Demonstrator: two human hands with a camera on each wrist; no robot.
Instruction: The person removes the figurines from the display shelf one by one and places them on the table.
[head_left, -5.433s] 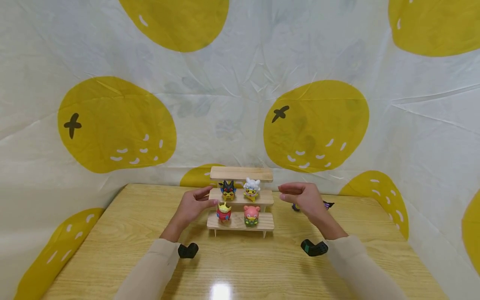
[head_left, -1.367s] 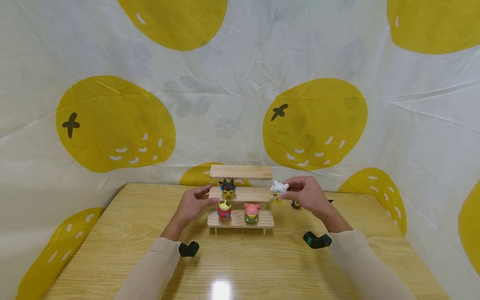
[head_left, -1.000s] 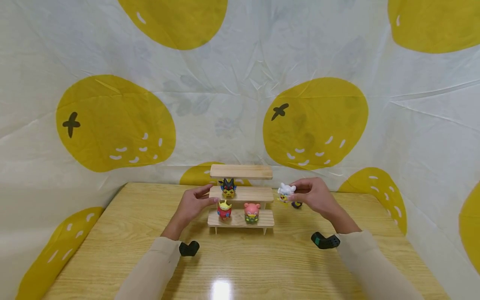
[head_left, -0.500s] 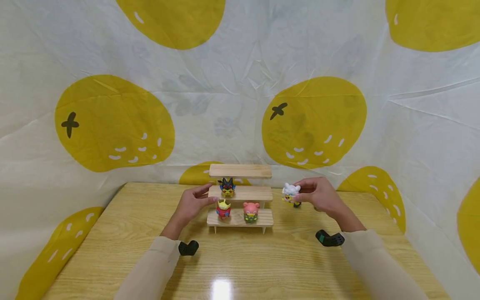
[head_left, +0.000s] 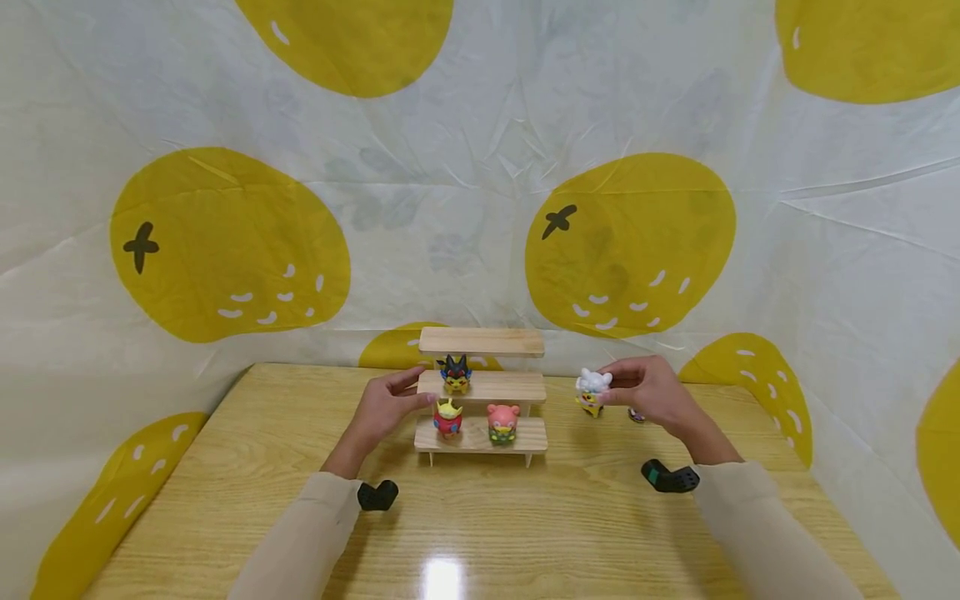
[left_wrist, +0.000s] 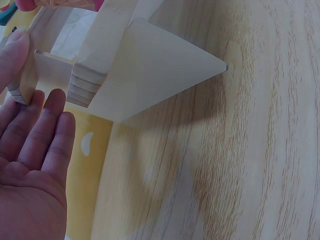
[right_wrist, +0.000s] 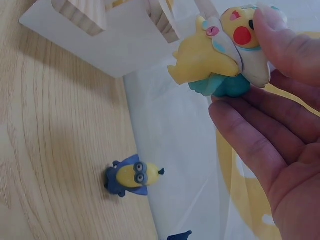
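Observation:
My right hand (head_left: 648,398) pinches a toy figurine (head_left: 592,392) with a white fluffy head and yellow body, held to the right of a wooden three-tier display stand (head_left: 481,340). In the right wrist view this figurine (right_wrist: 215,55) shows a red cheek and teal base, with the thumb on its head and fingertips beneath. My left hand (head_left: 384,412) holds the left end of the stand's middle tier; in the left wrist view the thumb is on the board (left_wrist: 26,79) and the fingers lie behind it. A black-eared yellow figurine (head_left: 455,375) stands on that tier.
On the bottom tier stand a red figurine (head_left: 448,419) with a yellow top and a pink one (head_left: 502,423). A minion figurine (right_wrist: 132,176) stands on the table near the right hand. A dark tip (right_wrist: 180,235) shows beyond it. Patterned cloth hangs behind the table.
The right hand has taken the white-headed figurine off the middle tier and carried it rightward, past the stand's end. The left hand stays at the stand.

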